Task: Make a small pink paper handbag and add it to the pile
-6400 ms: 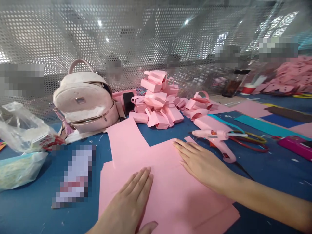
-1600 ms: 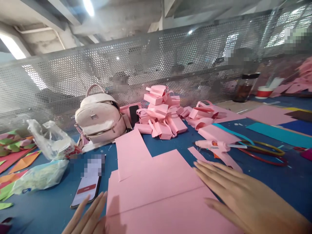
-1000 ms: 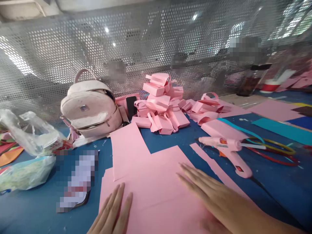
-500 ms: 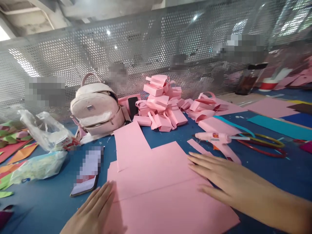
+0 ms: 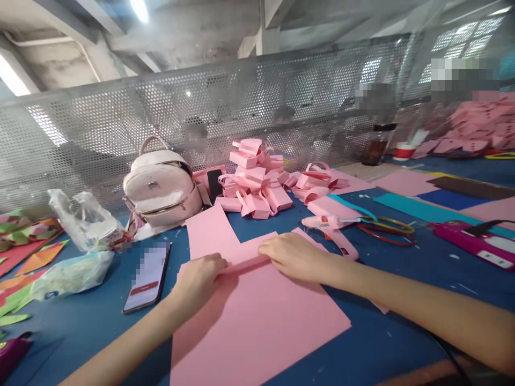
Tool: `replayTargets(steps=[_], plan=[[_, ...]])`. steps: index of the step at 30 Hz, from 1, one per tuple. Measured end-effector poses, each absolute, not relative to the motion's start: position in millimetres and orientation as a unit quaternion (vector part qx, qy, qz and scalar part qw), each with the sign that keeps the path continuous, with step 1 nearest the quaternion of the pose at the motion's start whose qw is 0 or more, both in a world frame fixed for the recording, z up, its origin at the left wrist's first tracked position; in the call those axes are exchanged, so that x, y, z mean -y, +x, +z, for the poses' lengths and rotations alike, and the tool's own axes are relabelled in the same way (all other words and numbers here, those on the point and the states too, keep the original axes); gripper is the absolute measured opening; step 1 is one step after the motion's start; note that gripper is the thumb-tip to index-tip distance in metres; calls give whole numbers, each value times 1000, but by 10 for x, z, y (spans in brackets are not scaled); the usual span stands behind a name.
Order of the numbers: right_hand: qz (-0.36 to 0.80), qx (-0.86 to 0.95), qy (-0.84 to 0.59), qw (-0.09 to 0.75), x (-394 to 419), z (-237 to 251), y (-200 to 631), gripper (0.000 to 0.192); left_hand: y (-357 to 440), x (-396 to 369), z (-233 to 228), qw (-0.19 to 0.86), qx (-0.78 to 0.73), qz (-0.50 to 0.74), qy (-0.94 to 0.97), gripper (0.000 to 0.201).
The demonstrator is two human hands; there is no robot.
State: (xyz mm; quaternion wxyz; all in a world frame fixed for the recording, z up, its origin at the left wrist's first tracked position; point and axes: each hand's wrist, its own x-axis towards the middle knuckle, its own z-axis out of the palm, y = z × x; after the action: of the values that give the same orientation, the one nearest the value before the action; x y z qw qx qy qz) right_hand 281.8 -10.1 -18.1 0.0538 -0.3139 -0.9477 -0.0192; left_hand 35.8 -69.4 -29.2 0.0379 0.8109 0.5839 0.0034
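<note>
My left hand (image 5: 201,279) and my right hand (image 5: 293,256) are both closed on a pink paper strip (image 5: 244,258), one at each end. The strip looks raised or folded along its length; whether it joins the sheet beneath cannot be told. Below it lie large pink paper sheets (image 5: 261,327), their front part uncovered. Another pink piece (image 5: 211,228) extends beyond my left hand. A pink glue gun (image 5: 333,228) rests on its side just past my right hand. My fingertips are partly hidden by my own knuckles.
Left of the sheets lie a phone (image 5: 147,284) and plastic bags (image 5: 74,276). Behind stand a pale backpack (image 5: 161,185) and a pile of folded pink paper boxes (image 5: 257,179). Tape rolls (image 5: 388,233), coloured paper and a magenta case (image 5: 472,241) are at right. A perforated metal screen (image 5: 241,102) closes the back.
Both hands have moved inward from lying flat beside the sheets and have closed on the pink paper strip. The camera view has tilted up and shifted right.
</note>
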Motion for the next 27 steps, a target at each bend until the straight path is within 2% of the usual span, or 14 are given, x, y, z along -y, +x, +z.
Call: replayTargets(steps=[3, 7, 11, 13, 15, 16, 18, 20, 24, 27], plan=[[-32, 941, -322, 98, 36, -105, 2753, 29, 276, 505, -267, 94, -600, 28, 794, 14], [-63, 938, -293, 176, 151, -14, 2690, 34, 144, 336, -187, 188, -592, 101, 777, 28], [-89, 917, -240, 305, 268, -69, 2785, 45, 42, 348, -131, 284, -596, 235, 713, 22], [-35, 881, -286, 376, 263, -145, 2854, 64, 48, 426, -147, 336, -597, 307, 661, 26], [115, 839, -344, 406, 236, -211, 2896, 85, 107, 527, -182, 386, -591, 373, 603, 37], [217, 815, -362, 397, 225, -229, 2902, 90, 154, 578, -202, 410, -584, 400, 575, 43], [412, 758, -370, 344, 224, -221, 2884, 86, 271, 674, -242, 452, -566, 444, 528, 54], [506, 722, -366, 298, 247, -167, 2843, 74, 397, 753, -278, 484, -546, 478, 489, 61], [427, 785, -355, 275, 266, -32, 2769, 55, 603, 872, -329, 519, -528, 520, 425, 59], [360, 834, -342, 239, 205, 21, 2752, 54, 708, 964, -340, 545, -521, 523, 397, 50]])
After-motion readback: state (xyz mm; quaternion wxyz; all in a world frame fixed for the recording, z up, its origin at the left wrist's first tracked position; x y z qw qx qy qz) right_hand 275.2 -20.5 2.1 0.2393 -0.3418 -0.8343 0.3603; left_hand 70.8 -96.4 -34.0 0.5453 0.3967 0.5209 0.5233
